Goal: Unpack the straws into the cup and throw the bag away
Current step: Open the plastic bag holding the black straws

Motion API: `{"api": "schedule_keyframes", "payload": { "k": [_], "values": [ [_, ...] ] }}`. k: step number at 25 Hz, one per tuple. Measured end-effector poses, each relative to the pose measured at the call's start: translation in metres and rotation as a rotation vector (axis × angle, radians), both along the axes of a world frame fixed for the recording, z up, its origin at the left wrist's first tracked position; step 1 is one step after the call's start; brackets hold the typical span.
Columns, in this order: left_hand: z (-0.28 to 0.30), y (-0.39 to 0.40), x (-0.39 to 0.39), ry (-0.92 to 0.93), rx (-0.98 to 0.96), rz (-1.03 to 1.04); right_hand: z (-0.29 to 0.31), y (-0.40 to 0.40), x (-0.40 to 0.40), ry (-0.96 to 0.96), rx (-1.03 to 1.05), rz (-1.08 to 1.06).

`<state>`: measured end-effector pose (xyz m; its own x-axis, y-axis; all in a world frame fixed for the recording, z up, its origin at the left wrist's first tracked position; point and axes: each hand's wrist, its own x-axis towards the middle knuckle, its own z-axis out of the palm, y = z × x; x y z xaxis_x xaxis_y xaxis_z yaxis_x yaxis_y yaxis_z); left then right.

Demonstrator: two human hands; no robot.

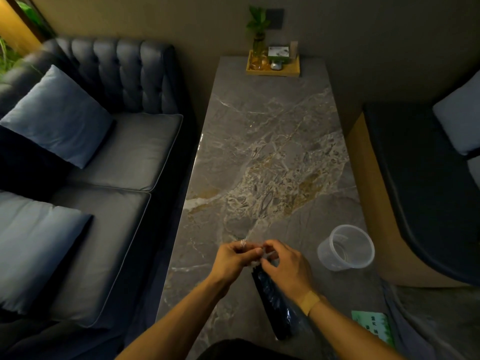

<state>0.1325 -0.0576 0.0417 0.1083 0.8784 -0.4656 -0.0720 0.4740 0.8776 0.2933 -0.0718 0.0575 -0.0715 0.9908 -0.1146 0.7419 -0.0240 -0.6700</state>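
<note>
Fingertips of the left hand and right hand are curled together, pinching the crinkled clear top of the long clear plastic bag of dark straws, which slants back from the hands toward the near edge of the grey veined marble table. The clear round plastic cup stands upright just right of the right hand, close to the table's right edge. Beyond the hands the tabletop runs bare to a wooden tray at the far edge.

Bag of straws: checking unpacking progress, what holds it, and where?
Both hands, left and right, pinch the clear plastic bag of black straws at its top end.
</note>
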Motion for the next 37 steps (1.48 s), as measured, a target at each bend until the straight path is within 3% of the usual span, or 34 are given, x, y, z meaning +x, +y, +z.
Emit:
{"api": "schedule_keyframes", "payload": {
  "k": [7, 13, 16, 21, 25, 30, 33, 37],
  "values": [
    [0.013, 0.004, 0.000, 0.033, 0.062, -0.062, 0.015, 0.005, 0.004, 0.107, 0.014, -0.149],
    [0.031, 0.016, -0.021, 0.016, 0.096, -0.038, 0.038, 0.019, 0.036, 0.531, -0.102, -0.221],
    [0.035, 0.019, -0.034, -0.031, 0.087, -0.006, 0.049, 0.024, 0.047, 0.649, -0.174, -0.226],
    [0.037, 0.022, -0.032, -0.052, 0.099, 0.035, 0.058, 0.023, 0.055, 0.638, -0.262, -0.145],
    [0.046, 0.026, -0.032, -0.041, 0.181, -0.084, 0.081, 0.027, 0.057, 0.619, -0.261, 0.026],
    [0.070, 0.038, -0.025, -0.024, 0.225, -0.212, 0.117, 0.046, 0.045, 0.371, -0.200, 0.246],
    [0.082, 0.041, -0.021, 0.056, 0.263, -0.176, 0.122, 0.042, 0.035, 0.404, -0.168, 0.181],
    [0.090, 0.024, -0.009, 0.370, 0.417, 0.056, 0.118, 0.031, 0.021, 0.639, -0.291, -0.070]
  ]
}}
